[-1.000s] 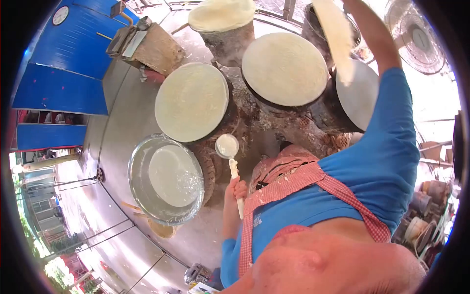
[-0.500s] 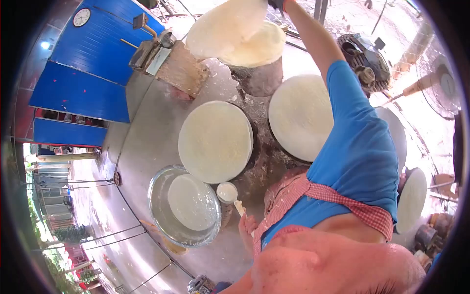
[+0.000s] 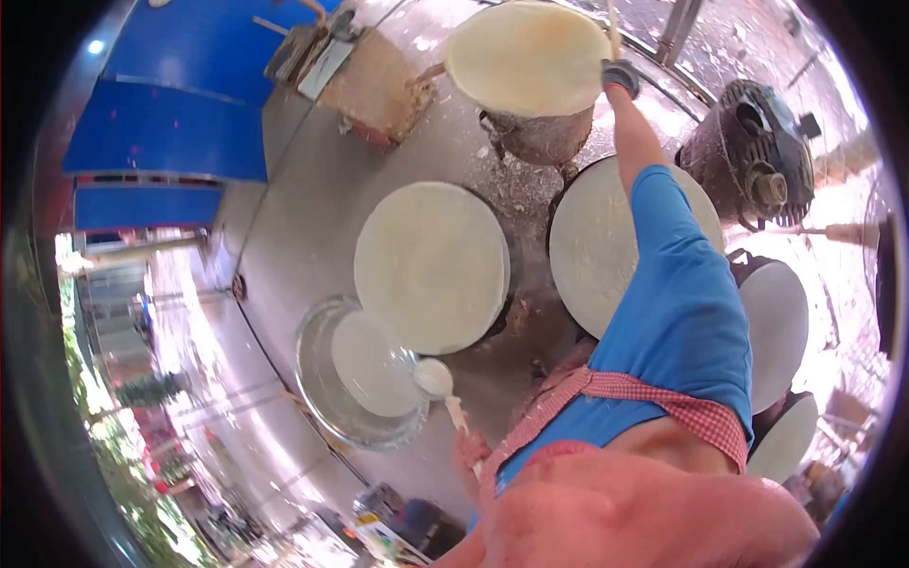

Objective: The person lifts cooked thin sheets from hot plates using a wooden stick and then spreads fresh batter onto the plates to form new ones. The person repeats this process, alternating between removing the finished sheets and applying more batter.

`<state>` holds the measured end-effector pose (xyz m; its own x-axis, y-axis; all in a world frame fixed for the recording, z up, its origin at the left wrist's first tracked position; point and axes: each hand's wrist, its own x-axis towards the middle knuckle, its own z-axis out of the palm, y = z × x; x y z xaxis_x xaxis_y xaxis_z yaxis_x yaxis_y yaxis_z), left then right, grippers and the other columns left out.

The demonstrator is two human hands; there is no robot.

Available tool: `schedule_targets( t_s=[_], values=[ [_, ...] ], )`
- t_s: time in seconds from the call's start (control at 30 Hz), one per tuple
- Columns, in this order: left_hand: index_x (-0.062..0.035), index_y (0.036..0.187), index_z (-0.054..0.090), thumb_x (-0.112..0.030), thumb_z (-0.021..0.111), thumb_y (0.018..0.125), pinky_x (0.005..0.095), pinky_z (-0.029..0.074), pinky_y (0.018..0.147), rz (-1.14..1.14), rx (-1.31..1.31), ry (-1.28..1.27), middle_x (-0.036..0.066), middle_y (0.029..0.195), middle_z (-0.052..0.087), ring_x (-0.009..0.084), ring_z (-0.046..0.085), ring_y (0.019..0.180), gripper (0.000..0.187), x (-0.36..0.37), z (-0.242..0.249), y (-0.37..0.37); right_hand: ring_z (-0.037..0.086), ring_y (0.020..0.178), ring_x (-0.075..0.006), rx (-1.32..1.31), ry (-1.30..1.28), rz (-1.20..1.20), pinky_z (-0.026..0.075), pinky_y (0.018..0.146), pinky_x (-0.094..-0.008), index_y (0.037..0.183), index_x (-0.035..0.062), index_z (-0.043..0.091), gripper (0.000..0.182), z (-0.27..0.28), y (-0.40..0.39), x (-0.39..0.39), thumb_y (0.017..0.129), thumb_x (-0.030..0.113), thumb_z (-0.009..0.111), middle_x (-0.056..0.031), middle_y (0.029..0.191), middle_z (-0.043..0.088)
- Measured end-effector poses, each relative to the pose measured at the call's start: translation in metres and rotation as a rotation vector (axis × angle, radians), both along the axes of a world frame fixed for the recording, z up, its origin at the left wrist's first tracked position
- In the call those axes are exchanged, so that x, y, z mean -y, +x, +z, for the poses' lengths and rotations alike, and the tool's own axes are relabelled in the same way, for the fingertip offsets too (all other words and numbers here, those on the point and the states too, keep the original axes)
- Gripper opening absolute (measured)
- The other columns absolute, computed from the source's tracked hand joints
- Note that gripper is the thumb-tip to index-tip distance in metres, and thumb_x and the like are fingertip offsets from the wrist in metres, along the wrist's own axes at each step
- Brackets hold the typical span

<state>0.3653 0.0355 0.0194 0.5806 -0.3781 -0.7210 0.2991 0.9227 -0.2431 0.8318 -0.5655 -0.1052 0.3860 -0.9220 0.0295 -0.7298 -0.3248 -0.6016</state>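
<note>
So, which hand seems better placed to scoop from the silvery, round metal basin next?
Probably the left hand, holding the white, round ladle beside the basin; the gloved right hand is farther off.

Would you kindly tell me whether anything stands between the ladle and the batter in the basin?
Only the basin's rim seems to lie between the batter and the ladle in the left hand; nothing else visible does.
</note>
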Motion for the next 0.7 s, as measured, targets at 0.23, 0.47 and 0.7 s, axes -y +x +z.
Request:
schedule_targets(
  t_s=[0.23, 0.47, 0.7],
  values=[
    [-0.0086, 0.102, 0.046, -0.018, 0.038, 0.089, 0.0155, 0.026, 0.028, 0.004, 0.023, 0.147, -0.004, 0.051, 0.028, 0.0026, 0.027, 0.035, 0.017, -0.04, -0.022, -0.015, 0.056, 0.089, -0.0312, 0.267, -0.158, 0.713, 0.042, 0.076, -0.038, 0.108, 0.0054, 0.053, 0.056, 0.016, -0.034, -0.087, 0.071, 0.047, 0.055, -0.0171, 0.094, 0.06],
    [-0.0137, 0.103, 0.045, -0.022, 0.039, 0.09, 0.0172, 0.029, 0.03, 0.35, 0.363, 0.053, 0.003, 0.06, 0.037, 0.0077, 0.034, 0.043, 0.017, -0.147, -0.055, -0.059, 0.058, 0.066, -0.0209, -0.241, 0.437, 1.493, 0.044, 0.065, -0.0345, 0.101, 0.0047, 0.058, 0.047, 0.057, -0.111, -0.392, 0.069, 0.039, 0.062, -0.0138, 0.075, 0.061],
    [-0.0116, 0.088, 0.041, -0.009, 0.043, 0.084, 0.0192, 0.027, 0.029, -0.031, 0.137, 0.644, 0.003, 0.061, 0.042, 0.0101, 0.035, 0.039, 0.005, -0.334, -0.176, -0.014, 0.058, 0.077, -0.0298, -0.595, -0.698, 2.095, 0.044, 0.07, -0.0391, 0.084, 0.0059, 0.061, 0.027, 0.038, -0.257, -0.675, 0.073, 0.029, 0.052, -0.0132, 0.085, 0.061]
  ],
)
